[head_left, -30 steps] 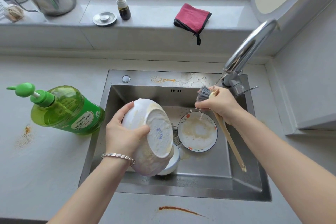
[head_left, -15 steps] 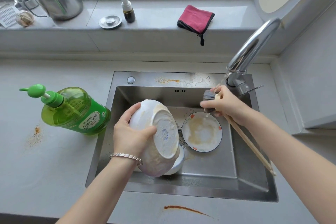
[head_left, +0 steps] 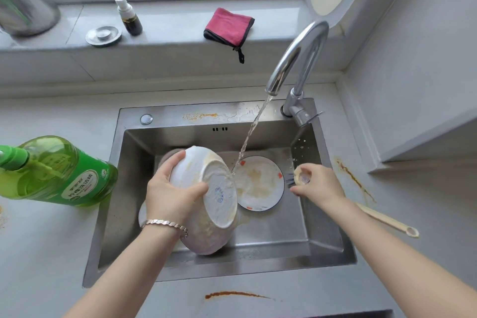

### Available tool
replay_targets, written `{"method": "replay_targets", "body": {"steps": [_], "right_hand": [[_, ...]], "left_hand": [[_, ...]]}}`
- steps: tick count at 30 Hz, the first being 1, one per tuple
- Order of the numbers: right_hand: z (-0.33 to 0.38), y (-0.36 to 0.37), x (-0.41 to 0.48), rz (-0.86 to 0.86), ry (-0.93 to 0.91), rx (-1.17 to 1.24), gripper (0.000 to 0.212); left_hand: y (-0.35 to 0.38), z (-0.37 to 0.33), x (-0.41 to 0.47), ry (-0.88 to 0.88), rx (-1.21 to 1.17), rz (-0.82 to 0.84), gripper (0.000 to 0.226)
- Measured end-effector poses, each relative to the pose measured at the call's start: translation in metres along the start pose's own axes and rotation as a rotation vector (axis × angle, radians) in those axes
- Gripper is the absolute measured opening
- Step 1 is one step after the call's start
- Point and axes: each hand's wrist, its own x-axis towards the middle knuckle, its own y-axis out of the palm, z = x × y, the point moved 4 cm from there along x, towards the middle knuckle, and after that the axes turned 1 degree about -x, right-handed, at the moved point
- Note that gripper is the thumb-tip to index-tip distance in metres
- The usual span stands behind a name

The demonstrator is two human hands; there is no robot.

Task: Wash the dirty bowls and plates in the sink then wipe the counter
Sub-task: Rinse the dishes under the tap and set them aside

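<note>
White bowl [head_left: 222, 196] gripped tilted in left hand [head_left: 173, 196], brush [head_left: 382, 217] clasped in right hand [head_left: 317, 186] at 3 o'clock; advise turning soiled face into stream [head_left: 251, 131] before scrubbing.

Home kitchen — steel sink [head_left: 124, 188], running tap [head_left: 296, 59], soap bottle [head_left: 59, 173], windowsill [head_left: 167, 23]

Bowl [head_left: 206, 201] in left hand [head_left: 175, 196], tilted over sink [head_left: 180, 116]; left fingers [head_left: 178, 160] on far side of bowl, thumb on near side by base; plate [head_left: 258, 183] flat on sink floor, between left fingers and right hand [head_left: 317, 186]; brush [head_left: 382, 218] in right hand, bristles just left of right fingers, handle end over counter [head_left: 51, 253] to right; faucet [head_left: 296, 59] behind right fingers; soap bottle [head_left: 59, 173] on counter, well left of left fingers; cloth [head_left: 228, 26] on sill [head_left: 180, 23], far behind.
</note>
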Motion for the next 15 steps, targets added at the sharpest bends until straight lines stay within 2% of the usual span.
{"method": "replay_targets", "body": {"steps": [4,7,11,14,15], "right_hand": [[-0.022,0.012,-0.004,0.011,0.069,0.076,0.033],[-0.042,0.014,0.001,0.128,0.164,0.082,0.038],[-0.067,-0.023,0.031,-0.101,0.206,0.214,0.015],[-0.088,-0.047,0.064,-0.221,0.279,0.255,0.029],[-0.093,-0.051,0.073,-0.237,0.299,0.274,0.027]], "left_hand": [[0.011,-0.005,-0.003,0.011,0.027,0.015,0.063],[0.019,-0.009,-0.003,0.014,0.04,0.029,0.065],[0.028,-0.014,0.0,0.037,0.048,0.042,0.064],[0.035,-0.017,0.002,0.045,0.049,0.051,0.064],[0.037,-0.018,0.002,0.044,0.047,0.048,0.064]]}}
